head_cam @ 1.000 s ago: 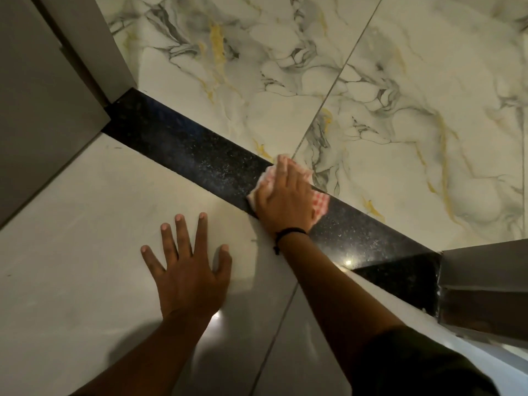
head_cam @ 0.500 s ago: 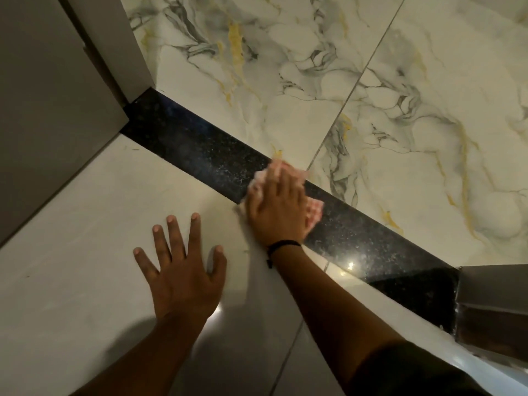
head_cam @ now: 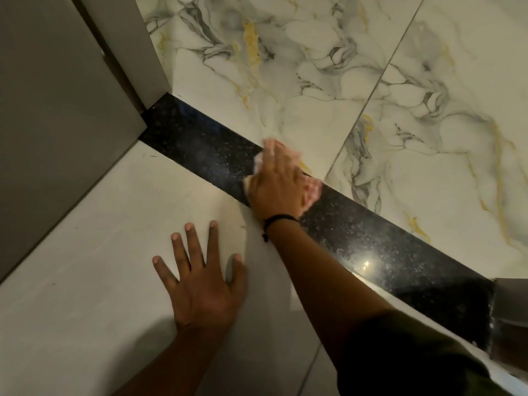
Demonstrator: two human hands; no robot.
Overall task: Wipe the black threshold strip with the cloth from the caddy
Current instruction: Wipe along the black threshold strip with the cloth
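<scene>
The black speckled threshold strip (head_cam: 194, 147) runs diagonally across the floor from the upper left door frame to the lower right. My right hand (head_cam: 278, 187) lies flat on the strip near its middle and presses a pink checked cloth (head_cam: 313, 190) onto it; the cloth shows only at the hand's edges. A black band circles that wrist. My left hand (head_cam: 200, 284) rests palm down with fingers spread on the pale plain tile in front of the strip, holding nothing. The caddy is not in view.
A grey door frame and panel (head_cam: 57, 124) stand at the left end of the strip. Another grey frame (head_cam: 511, 304) meets its right end. Beyond the strip lies glossy marble tile (head_cam: 428, 124) with grey and gold veins.
My right hand has slid the cloth a little to the left along the strip, and its fingers now reach the strip's far edge. My left hand has stayed planted on the pale tile.
</scene>
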